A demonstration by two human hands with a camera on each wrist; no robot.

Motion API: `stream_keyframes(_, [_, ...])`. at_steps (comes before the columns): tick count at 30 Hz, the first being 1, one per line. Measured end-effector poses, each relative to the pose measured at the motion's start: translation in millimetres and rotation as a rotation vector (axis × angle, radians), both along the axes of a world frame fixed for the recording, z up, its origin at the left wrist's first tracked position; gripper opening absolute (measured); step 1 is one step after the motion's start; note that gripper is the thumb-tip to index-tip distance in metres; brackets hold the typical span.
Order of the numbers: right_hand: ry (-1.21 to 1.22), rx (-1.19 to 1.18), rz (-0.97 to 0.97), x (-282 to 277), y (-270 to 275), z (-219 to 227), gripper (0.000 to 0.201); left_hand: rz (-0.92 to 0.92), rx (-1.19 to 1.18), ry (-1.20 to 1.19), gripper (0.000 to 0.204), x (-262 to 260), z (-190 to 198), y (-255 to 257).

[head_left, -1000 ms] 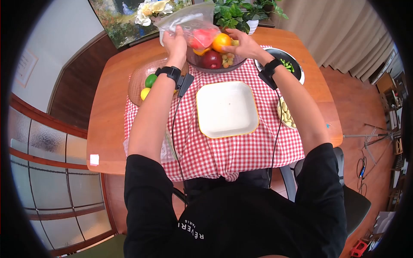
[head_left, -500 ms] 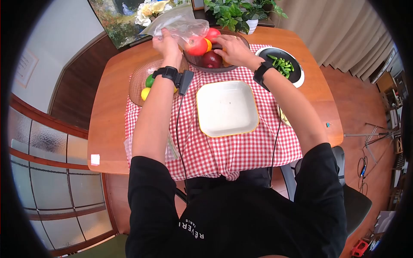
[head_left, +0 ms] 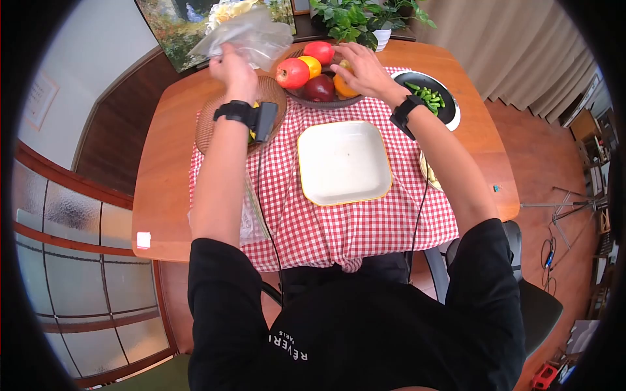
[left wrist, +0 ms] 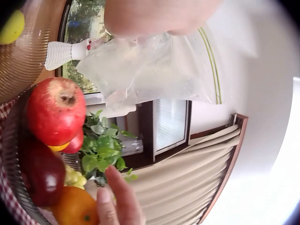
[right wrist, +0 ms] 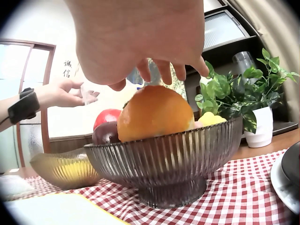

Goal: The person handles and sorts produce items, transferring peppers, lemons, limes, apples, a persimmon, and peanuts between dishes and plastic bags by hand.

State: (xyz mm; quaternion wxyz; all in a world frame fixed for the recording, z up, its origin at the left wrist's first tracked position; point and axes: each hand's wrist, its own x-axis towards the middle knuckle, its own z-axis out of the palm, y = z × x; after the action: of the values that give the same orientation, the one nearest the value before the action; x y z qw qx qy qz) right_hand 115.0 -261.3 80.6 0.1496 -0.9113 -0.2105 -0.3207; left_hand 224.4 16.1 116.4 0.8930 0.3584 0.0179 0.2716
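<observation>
My left hand (head_left: 235, 73) pinches a clear zip bag (head_left: 254, 42), which hangs limp beside the fruit bowl. In the right wrist view, this dark ribbed bowl (right wrist: 164, 157) stands on a foot. Two red pomegranates (head_left: 293, 73), a yellow fruit (head_left: 311, 66), a dark red fruit (head_left: 319, 88), pale grapes (left wrist: 75, 178) and an orange (right wrist: 154, 115) fill it. Over the bowl's right side my right hand (head_left: 366, 70) spreads its fingers, with nothing held. Its fingertips are close above the orange in the right wrist view.
An amber ribbed bowl (head_left: 212, 124) with yellow and green fruit lies under my left forearm. On the checked cloth (head_left: 339, 234) sits a white square dish (head_left: 345, 163). Green peppers (head_left: 424, 98) fill a dark plate at right. A potted plant (head_left: 352, 23) and flowers stand behind.
The pomegranates have left the bag and now rest in the bowl. My left hand has drawn the emptied bag leftward. My right hand has let go of the fruit and lifted slightly right.
</observation>
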Motion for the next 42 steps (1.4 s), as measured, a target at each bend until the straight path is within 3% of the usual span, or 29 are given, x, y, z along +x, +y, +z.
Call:
stream_keyframes(3, [-0.055, 0.163, 0.074, -25, -7, 21, 0.049, -0.157, -0.182, 0.134, 0.022, -20, 15, 49])
stream_keyframes(6, [-0.003, 0.414, 0.067, -70, -8, 34, 0.049, -0.314, -0.045, 0.173, 0.037, -55, -4, 124])
stream_keyframes(11, [-0.012, 0.601, 0.068, -141, -18, 2, 0.039, -0.208, -0.018, 0.307, 0.047, -193, -29, 206])
stream_keyframes(14, [-0.025, 0.774, 0.023, -171, -13, -22, 0.031, -0.157, 0.028, 0.353, 0.050, -265, -52, 227])
stream_keyframes(18, [-0.126, 0.871, 0.017, -179, -14, -54, 0.023, -0.167, 0.006, 0.470, 0.046, -330, -88, 205])
stream_keyframes(20, [-0.106, 0.859, -0.014, -182, -15, -58, 0.023, -0.170, -0.026, 0.526, 0.045, -344, -104, 204])
stream_keyframes(23, [-0.117, 0.879, -0.026, -185, -18, -59, 0.023, -0.330, -0.107, 0.577, 0.037, -350, -123, 208])
stream_keyframes(25, [-0.133, 0.909, -0.022, -186, -20, -59, 0.023, -0.271, 0.110, 0.557, 0.031, -353, -130, 210])
stream_keyframes(26, [-0.156, 0.908, -0.021, -187, -23, -60, 0.023, -0.272, 0.109, 0.559, 0.031, -356, -130, 209])
stream_keyframes(28, [-0.181, 0.903, -0.026, -190, -28, -59, 0.023, -0.289, 0.371, 0.656, 0.015, -360, -128, 208])
stream_keyframes(29, [-0.169, 0.917, -0.050, -192, -31, -59, 0.024, -0.293, 0.371, 0.656, 0.015, -367, -131, 210])
stream_keyframes(31, [-0.161, 0.932, -0.076, -193, -33, -57, 0.024, -0.002, 0.958, 0.804, 0.015, -377, -133, 211])
stream_keyframes(32, [-0.160, 0.946, -0.077, -193, -33, -55, 0.024, -0.005, 0.960, 0.804, 0.015, -378, -130, 207])
stream_keyframes(34, [-0.150, 0.961, -0.080, -195, -32, -55, 0.024, 0.202, 1.188, 0.505, 0.028, -386, -117, 188])
stream_keyframes(35, [-0.149, 0.959, -0.081, -194, -31, -55, 0.024, 0.202, 1.188, 0.509, 0.028, -384, -103, 176])
stream_keyframes(37, [-0.145, 0.955, -0.083, -195, -31, -56, 0.024, 0.374, 1.605, 0.026, 0.046, -368, -77, 150])
stream_keyframes(40, [-0.113, 0.971, -0.083, -194, -32, -56, 0.024, 0.305, 1.639, -0.053, 0.058, -344, -76, 137])
stream_keyframes(41, [-0.104, 0.971, -0.086, -195, -31, -56, 0.024, 0.304, 1.639, -0.056, 0.058, -339, -76, 137])
stream_keyframes(42, [-0.095, 0.972, -0.091, -196, -31, -57, 0.024, 0.266, 1.783, -0.027, 0.051, -334, -78, 140])
